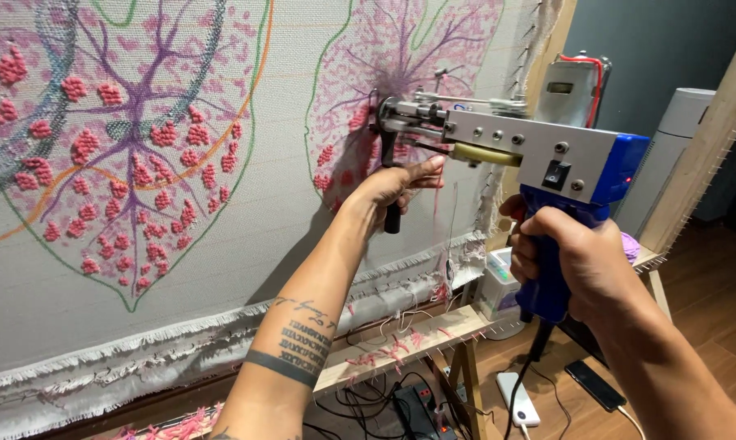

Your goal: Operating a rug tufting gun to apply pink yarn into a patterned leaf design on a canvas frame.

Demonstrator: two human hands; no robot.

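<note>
Wooden frame [433, 330] carries stretched grey cloth [286, 98]; pink yarn scraps [388, 350] on lower rail; phones [598, 385] on floor [710, 285].

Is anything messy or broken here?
Nothing looks broken. The messy bits: pink yarn scraps lie scattered on the wooden frame, the cloth has a frayed bottom edge, and black cables tangle on the floor. The left hand and right hand grip the tufting gun firmly.

Tufting gun's [515, 143] needle tip hidden
</note>
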